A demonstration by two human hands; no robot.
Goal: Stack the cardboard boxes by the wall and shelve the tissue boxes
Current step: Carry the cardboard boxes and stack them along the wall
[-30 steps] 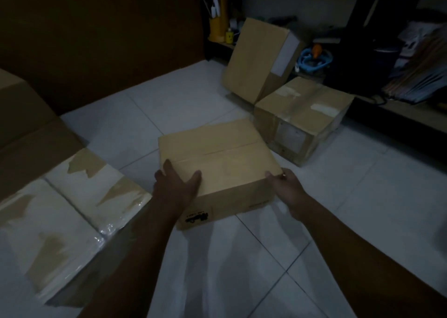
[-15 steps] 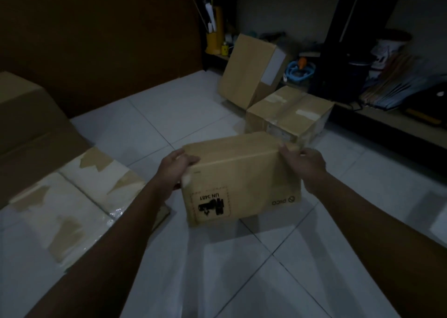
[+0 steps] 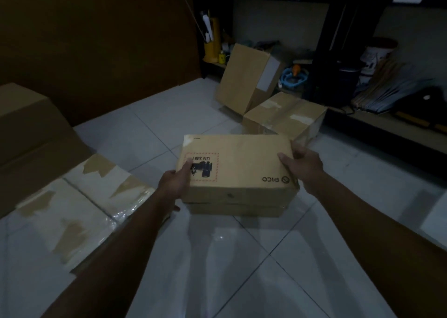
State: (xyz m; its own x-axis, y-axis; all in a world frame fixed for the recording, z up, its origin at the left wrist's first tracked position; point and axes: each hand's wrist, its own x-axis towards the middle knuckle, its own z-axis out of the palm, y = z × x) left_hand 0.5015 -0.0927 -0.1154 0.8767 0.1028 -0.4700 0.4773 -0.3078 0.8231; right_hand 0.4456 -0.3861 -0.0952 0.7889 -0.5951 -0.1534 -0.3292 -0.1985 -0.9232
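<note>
Above white floor tiles (image 3: 217, 269), cardboard box (image 3: 242, 170) between left hand (image 3: 174, 184) and right hand (image 3: 305, 167)

White tile floor (image 3: 154, 133) here. On it: a big taped box (image 3: 72, 211) at left, a tilted box (image 3: 244, 80) and a flat box (image 3: 285, 119) touching it, both by the dark shelf (image 3: 387, 129) holding papers (image 3: 387, 92).

Single head-worn wide-angle view, looking forward and down along both forearms. Tiled floor (image 3: 217, 269) fills lower frame, close; dark shelving (image 3: 338, 51) sits far, upper right. No second view to overlap.
</note>
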